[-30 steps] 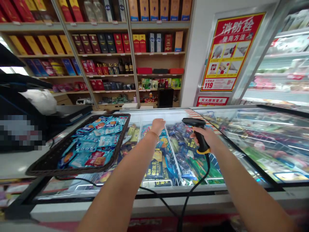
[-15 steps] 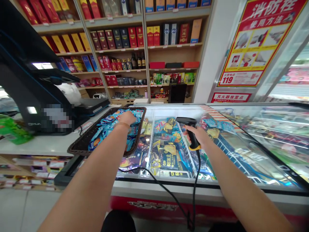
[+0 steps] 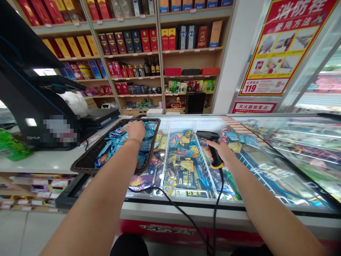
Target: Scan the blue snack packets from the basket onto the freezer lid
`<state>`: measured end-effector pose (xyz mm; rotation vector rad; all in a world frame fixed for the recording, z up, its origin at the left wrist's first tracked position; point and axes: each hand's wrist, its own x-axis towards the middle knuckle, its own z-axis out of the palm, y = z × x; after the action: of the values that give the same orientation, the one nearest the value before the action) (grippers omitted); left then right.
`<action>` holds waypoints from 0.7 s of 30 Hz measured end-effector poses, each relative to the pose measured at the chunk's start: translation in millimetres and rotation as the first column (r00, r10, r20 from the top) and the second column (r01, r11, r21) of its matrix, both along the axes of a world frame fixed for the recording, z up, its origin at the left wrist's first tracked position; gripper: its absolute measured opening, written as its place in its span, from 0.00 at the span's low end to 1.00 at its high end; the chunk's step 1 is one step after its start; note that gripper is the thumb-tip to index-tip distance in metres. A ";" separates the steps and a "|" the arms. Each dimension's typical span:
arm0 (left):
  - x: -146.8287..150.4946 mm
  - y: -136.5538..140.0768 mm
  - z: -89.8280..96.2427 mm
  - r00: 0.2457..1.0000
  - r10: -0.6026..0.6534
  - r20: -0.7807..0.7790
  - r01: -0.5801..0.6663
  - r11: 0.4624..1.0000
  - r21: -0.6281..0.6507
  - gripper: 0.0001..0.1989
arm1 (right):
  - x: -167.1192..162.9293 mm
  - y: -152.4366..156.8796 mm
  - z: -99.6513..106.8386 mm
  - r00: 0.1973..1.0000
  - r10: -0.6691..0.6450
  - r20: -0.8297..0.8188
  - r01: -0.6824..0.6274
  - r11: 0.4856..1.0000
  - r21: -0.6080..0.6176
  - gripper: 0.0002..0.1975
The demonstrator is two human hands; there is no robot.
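Left hand [image 3: 136, 130] has settled lower onto blue packets [image 3: 117, 142] in wicker basket [image 3: 84, 163], fingers curled, grip unclear; right hand [image 3: 222, 152] grips scanner [image 3: 211, 145], farther right.

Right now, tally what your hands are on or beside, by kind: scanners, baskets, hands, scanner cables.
Barcode scanner: 1, gripped in the right hand
Wicker basket of blue snack packets: 1, left hand resting in it
Hands: 2
Scanner cable: 1
Total: 5
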<state>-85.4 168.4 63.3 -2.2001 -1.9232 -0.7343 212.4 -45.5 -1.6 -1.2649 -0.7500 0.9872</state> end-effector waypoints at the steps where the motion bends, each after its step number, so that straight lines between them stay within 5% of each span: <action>1: 4.6 -2.0 6.0 0.999 -0.005 0.045 0.003 0.998 0.055 0.16 | 0.1 -0.3 0.6 1.000 -0.001 0.003 0.001 1.000 -0.005 0.12; 5: 36.8 -4.1 34.1 0.916 -0.193 0.352 0.148 0.977 0.151 0.13 | 3.4 -2.0 1.9 1.000 0.020 0.007 -0.020 1.000 0.017 0.13; 9: 85.8 -15.2 39.8 0.640 -0.308 0.704 0.365 0.928 0.074 0.08 | 7.9 -5.4 4.6 0.999 0.036 0.024 -0.036 0.999 0.013 0.14; 12: 118.8 -36.4 18.8 0.481 -0.245 0.842 0.473 0.881 -0.014 0.06 | 9.9 -7.6 7.5 0.999 0.023 0.029 -0.024 0.999 0.031 0.14; 16: 141.6 -63.5 -28.3 0.392 -0.086 0.916 0.539 0.829 -0.153 0.12 | 10.6 -8.5 8.3 0.999 0.013 0.046 -0.015 0.998 0.054 0.14; 21: 145.2 -63.0 -79.5 0.232 -0.048 0.972 0.523 0.849 -0.083 0.21 | 7.9 -9.9 6.7 0.983 0.068 0.168 -0.072 0.997 0.021 0.14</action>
<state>59.7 105.4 -16.2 -2.6854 -2.1460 -2.4722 220.3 -55.4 5.1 -1.3169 -0.9401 0.9323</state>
